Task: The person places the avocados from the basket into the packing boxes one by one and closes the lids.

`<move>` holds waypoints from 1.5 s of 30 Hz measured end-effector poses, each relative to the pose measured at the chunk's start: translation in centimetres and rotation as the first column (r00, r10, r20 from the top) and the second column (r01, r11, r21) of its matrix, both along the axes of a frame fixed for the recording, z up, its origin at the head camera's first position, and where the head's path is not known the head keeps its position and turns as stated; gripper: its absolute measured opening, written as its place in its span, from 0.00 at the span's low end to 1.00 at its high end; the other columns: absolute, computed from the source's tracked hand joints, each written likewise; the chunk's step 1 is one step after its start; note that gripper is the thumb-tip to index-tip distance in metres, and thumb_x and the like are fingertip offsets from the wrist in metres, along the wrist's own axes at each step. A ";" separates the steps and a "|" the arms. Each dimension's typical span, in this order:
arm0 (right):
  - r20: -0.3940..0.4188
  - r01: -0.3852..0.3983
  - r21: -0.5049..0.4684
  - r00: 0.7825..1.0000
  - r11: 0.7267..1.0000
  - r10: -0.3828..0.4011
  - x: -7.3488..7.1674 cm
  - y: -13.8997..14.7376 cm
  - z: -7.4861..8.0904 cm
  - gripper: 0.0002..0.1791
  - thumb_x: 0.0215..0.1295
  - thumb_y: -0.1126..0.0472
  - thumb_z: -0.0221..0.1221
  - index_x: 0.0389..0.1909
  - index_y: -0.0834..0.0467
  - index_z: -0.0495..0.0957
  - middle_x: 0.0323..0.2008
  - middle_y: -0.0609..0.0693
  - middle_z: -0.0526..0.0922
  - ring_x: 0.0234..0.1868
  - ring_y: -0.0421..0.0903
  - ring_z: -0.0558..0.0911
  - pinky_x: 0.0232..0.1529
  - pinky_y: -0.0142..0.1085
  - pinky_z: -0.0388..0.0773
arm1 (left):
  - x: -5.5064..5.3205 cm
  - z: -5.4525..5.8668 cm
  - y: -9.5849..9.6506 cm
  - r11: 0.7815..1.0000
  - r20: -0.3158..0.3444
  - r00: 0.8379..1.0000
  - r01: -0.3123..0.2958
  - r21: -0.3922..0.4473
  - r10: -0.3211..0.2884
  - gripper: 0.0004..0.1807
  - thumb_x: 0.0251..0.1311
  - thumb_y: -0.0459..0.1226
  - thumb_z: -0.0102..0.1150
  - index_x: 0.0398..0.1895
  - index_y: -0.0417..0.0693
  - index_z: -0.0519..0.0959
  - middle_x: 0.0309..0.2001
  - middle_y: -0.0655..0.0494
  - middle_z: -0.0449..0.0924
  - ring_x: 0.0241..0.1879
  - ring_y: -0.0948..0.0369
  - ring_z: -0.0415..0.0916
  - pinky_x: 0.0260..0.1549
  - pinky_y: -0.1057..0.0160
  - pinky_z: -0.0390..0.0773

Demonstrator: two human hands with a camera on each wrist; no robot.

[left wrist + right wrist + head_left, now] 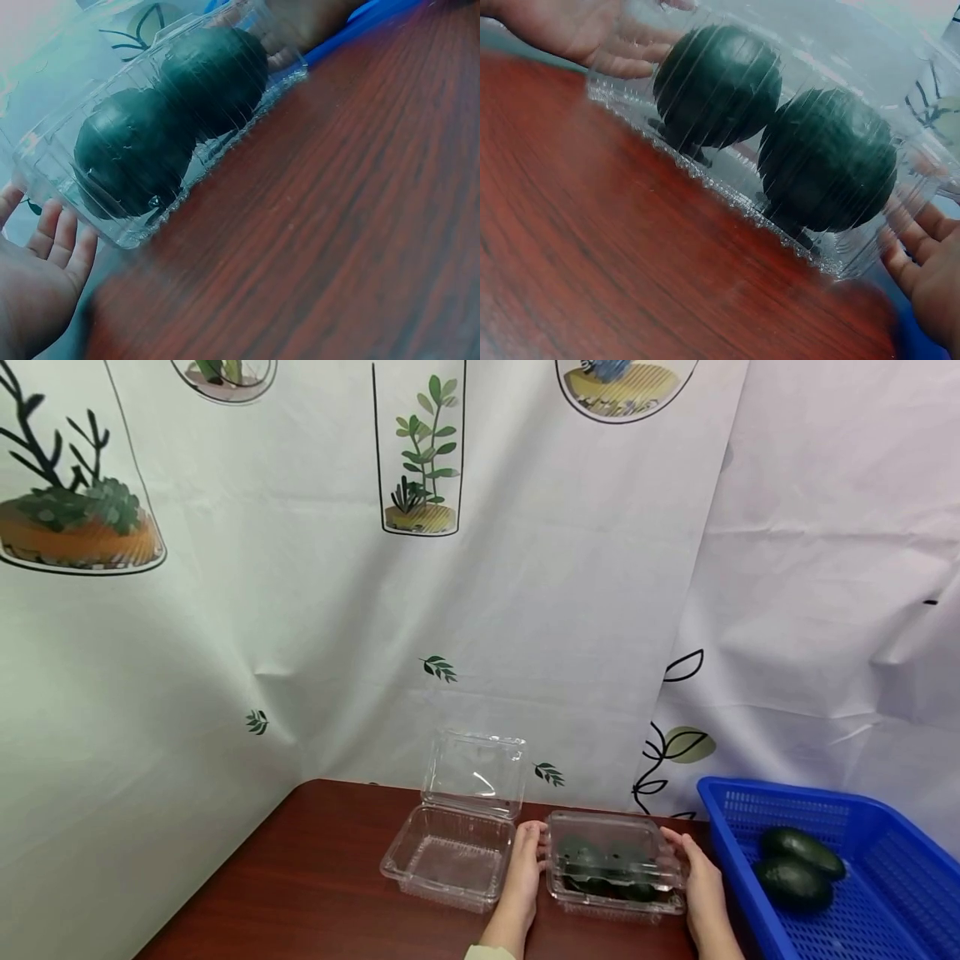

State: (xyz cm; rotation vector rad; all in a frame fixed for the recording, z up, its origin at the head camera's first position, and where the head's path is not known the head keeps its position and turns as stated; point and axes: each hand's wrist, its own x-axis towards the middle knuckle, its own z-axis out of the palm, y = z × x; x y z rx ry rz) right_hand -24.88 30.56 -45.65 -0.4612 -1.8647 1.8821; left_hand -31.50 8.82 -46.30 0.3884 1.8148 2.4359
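Blue basket (877, 902), filled clamshell (615, 862) between hands (526, 856), open clamshell (457, 856) alongside

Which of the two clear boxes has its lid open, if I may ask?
The empty box on the left: its raised lid stands up, whereas the filled box, between left hand and right hand, has a lowered lid over dark green fruit.

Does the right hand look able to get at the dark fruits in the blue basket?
Probably yes: the right hand is beside the blue basket, whose open top leaves the dark fruits uncovered, though it would have to leave the filled clear container.
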 end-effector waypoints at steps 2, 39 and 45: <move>0.005 -0.047 -0.035 0.999 0.998 0.047 0.1 0.1 0.0 0.16 0.72 0.43 0.38 0.43 0.35 0.76 0.34 0.28 0.75 0.36 0.28 0.74 0.39 0.29 0.70 | 0.1 0.0 0.0 1.000 0.001 1.000 0.003 0.019 -0.003 0.19 0.70 0.44 0.39 0.49 0.35 0.66 0.40 0.52 0.67 0.40 0.59 0.64 0.37 0.61 0.67; -0.050 -0.139 -0.112 0.990 0.984 0.134 0.0 -0.6 -0.1 0.21 0.59 0.69 0.40 0.51 0.45 0.59 0.13 0.45 0.64 0.13 0.37 0.63 0.15 0.29 0.61 | 0.7 -0.4 0.5 0.974 -0.021 0.997 -0.082 -0.210 0.080 0.13 0.55 0.37 0.53 0.18 0.38 0.72 0.12 0.62 0.64 0.11 0.69 0.64 0.11 0.72 0.61; -0.076 -0.140 -0.132 0.988 0.981 0.131 0.0 -0.6 -0.1 0.21 0.60 0.70 0.41 0.49 0.43 0.60 0.13 0.45 0.64 0.14 0.37 0.64 0.16 0.28 0.62 | 0.6 -0.3 0.4 0.989 0.064 0.998 -0.010 -0.147 0.020 0.12 0.56 0.39 0.53 0.20 0.40 0.73 0.12 0.61 0.65 0.11 0.69 0.64 0.10 0.73 0.58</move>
